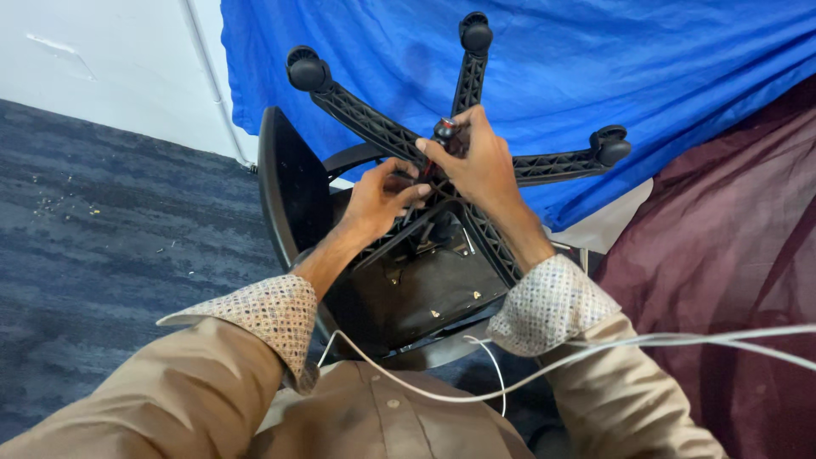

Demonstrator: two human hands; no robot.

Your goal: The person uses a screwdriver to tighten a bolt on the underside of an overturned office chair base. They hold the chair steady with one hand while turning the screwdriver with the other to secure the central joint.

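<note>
An office chair point(399, 289) is seen lying overturned on the dark carpet point(102, 229), just in front of the person's lap, with the underside of its seat turned toward the camera. Its long axis, the central column, is pointed up and away toward a blue cloth point(544, 76), and the black star base point(476, 161) is spread there with castors at the spoke tips. The hub of the base is gripped by the right hand point(480, 166), its fingers curled shut around a small red-tipped part. The left hand point(378, 200) is closed on the spoke just beside the hub. A maroon cloth point(731, 246) is seen at the right, and white cables point(595, 353) are draped across the lap.
</note>
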